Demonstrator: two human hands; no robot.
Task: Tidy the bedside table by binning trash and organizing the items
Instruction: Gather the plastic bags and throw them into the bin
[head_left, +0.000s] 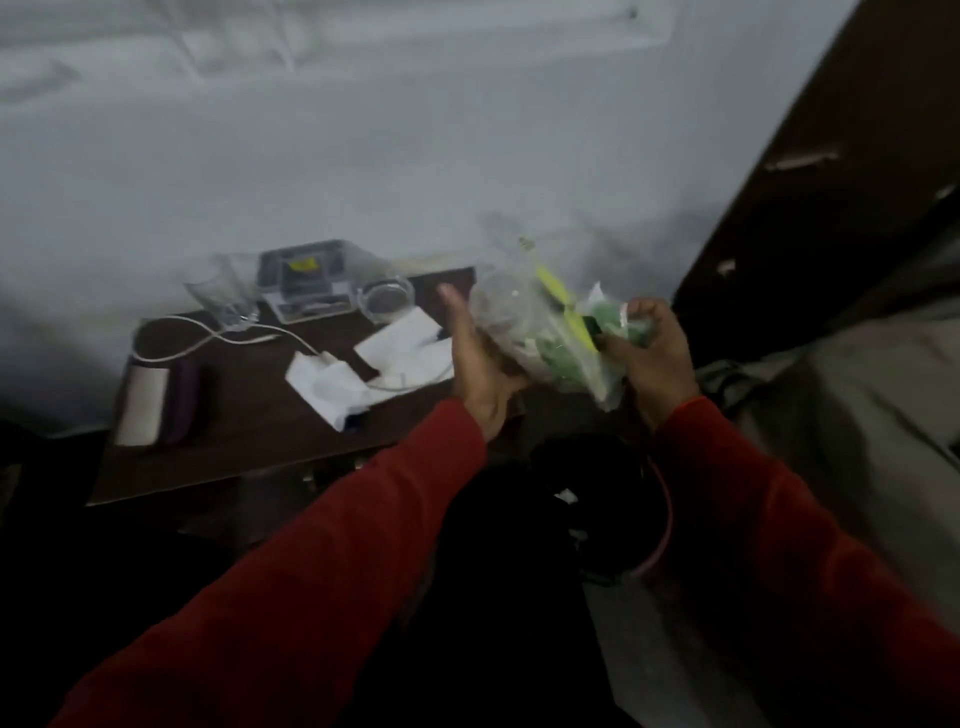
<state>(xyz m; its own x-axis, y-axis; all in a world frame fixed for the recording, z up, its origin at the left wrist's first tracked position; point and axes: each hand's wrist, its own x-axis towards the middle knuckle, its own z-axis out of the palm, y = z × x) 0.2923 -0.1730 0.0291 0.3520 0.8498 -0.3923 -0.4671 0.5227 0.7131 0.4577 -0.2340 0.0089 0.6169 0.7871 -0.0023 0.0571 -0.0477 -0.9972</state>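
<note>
I hold a crumpled clear plastic bag (524, 312) with green and yellow bits inside, up in front of me to the right of the bedside table (249, 415). My left hand (478, 358) cups its left side with the fingers spread. My right hand (649, 348) pinches its right end. Directly below the bag stands a dark bin (602, 499) with a pink rim. On the dark wooden table lie white tissues (343, 384), a folded white paper (410, 348), a white cable (218, 338) and a purple-edged case (156, 405).
At the back of the table stand a clear glass (223, 296), a clear plastic organiser box (306, 286) and a small round clear dish (387, 299). A white wall rises behind. A dark wooden cabinet (831, 156) stands at the right, with a grey bed cover (857, 415) below it.
</note>
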